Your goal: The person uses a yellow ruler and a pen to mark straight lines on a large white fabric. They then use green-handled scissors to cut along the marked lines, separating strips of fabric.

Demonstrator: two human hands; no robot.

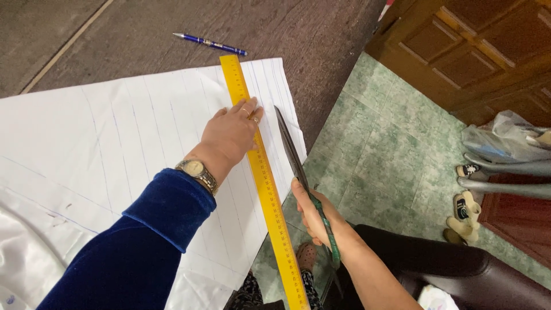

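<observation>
Two hands: ruler [263,178] under left [231,133], scissors [298,166] in right [313,215].

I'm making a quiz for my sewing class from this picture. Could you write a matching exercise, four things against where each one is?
Things:
1. yellow ruler
2. blue pen
3. long scissors
4. wristwatch

Places:
A. on the wooden tabletop beyond the white fabric
B. gripped in the right hand
C. on the left arm, below the blue sleeve's cuff
D. pressed flat on the fabric under the left hand

Pairs: 1-D, 2-A, 3-B, 4-C
</observation>
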